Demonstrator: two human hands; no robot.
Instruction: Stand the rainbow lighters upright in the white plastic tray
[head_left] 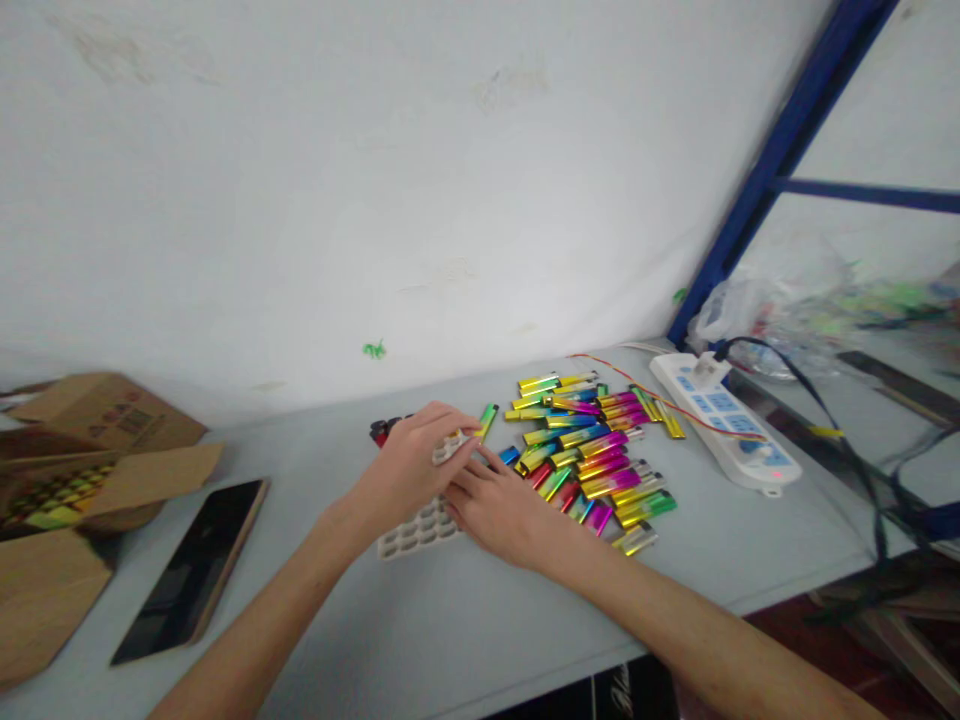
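My left hand is curled over a pale tray with rows of round holes, which lies on the grey table. A small whitish piece shows between its thumb and fingers; I cannot make out what it is. My right hand meets the left one at the fingertips, over the tray's right side. Its fingers are bent together, and what they pinch is hidden. Right beside it spreads a loose pile of shiny lighters in yellow, purple, blue and green. One green lighter lies just past my fingers. Dark-topped items show behind my left hand.
An open cardboard box with rows of lighters stands at left, a phone beside it. At right lies a white power strip with plugs and a black cable. A blue metal frame and plastic bags stand beyond.
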